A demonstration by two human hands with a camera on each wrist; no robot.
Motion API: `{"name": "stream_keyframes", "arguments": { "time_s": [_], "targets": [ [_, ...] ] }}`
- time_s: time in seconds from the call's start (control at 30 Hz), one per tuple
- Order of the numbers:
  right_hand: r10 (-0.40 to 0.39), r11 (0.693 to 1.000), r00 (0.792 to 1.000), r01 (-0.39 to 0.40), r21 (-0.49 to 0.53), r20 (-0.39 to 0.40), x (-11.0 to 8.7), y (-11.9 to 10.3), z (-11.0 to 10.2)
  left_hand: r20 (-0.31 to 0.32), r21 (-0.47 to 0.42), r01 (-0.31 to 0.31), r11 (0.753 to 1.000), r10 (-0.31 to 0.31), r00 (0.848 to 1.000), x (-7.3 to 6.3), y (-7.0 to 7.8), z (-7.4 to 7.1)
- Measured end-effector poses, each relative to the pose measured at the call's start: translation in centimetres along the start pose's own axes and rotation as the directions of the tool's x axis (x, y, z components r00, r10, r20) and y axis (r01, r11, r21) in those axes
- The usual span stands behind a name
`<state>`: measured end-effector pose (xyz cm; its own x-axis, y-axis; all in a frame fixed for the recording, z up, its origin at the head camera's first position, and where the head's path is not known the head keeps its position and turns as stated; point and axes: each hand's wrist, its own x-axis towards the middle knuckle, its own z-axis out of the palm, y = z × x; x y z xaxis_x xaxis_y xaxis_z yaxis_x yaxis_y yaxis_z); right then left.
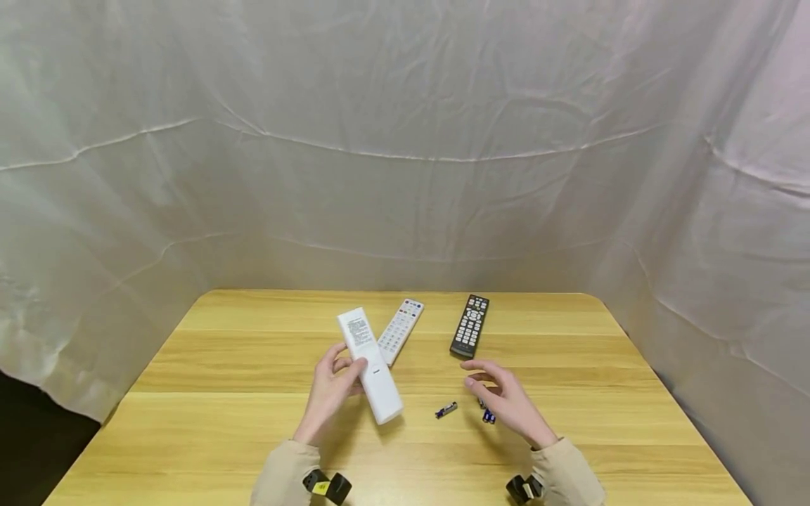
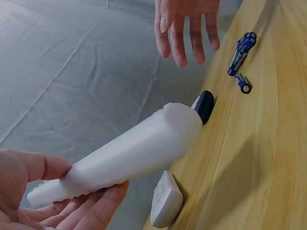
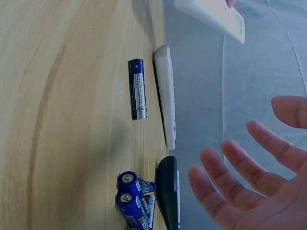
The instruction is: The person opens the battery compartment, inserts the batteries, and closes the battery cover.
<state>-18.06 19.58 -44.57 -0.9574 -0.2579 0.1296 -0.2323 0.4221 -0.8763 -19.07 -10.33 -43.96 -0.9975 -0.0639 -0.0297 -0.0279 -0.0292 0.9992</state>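
My left hand (image 1: 330, 388) grips a white remote control (image 1: 373, 369), thumb on its upper face and fingers beneath. The remote is raised off the table and tilted, with its printed label facing up. In the left wrist view, its rounded end (image 2: 177, 127) points away from the palm. My right hand (image 1: 509, 404) hovers above the table with relaxed, spread fingers and holds nothing. Under it lies a cluster of blue batteries (image 3: 132, 201), partly hidden by the hand in the head view. A single blue battery (image 1: 446, 410) lies apart from them, between the two hands.
A second white remote (image 1: 405, 323) lies buttons up behind the held one, which partly covers it. Farther right, a black remote (image 1: 470, 327) lies buttons up. Grey fabric (image 1: 418, 197) hangs around the back and sides of the wooden table (image 1: 209, 422).
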Motion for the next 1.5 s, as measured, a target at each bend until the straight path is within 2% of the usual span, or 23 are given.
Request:
{"name": "stream_keyframes", "arguments": {
  "time_s": [0.13,0.37,0.6,0.9,1.17,1.5],
  "targets": [
    [0.0,1.0,1.0,0.0,-0.003,0.003,0.0,-0.1,0.1,-0.009,-0.004,0.005,1.0,-0.005,1.0,-0.1,0.0,-0.2],
    [0.005,1.0,1.0,-0.005,0.0,0.011,-0.2,-0.3,0.1,-0.021,0.015,-0.032,0.999,0.032,0.999,-0.1,-0.2,-0.3],
    [-0.002,1.0,1.0,0.002,-0.004,0.019,-0.1,-0.4,0.1,-0.021,0.006,-0.001,1.0,0.001,1.0,-0.1,-0.1,-0.1],
    [-0.095,0.992,0.995,0.096,-0.077,0.021,0.0,-1.2,0.6,0.008,-0.039,0.02,0.999,-0.02,1.0,0.2,-0.3,0.3],
    [-0.195,0.963,0.98,0.199,-0.183,0.042,-0.4,-2.0,1.7,0.022,-0.096,0.032,0.995,-0.031,0.999,0.0,-0.4,0.4],
    [-0.278,0.892,0.955,0.295,-0.342,0.1,-0.8,-3.3,3.8,0.073,-0.115,0.05,0.992,-0.042,0.996,-0.1,-0.6,0.7]
  ]
}}
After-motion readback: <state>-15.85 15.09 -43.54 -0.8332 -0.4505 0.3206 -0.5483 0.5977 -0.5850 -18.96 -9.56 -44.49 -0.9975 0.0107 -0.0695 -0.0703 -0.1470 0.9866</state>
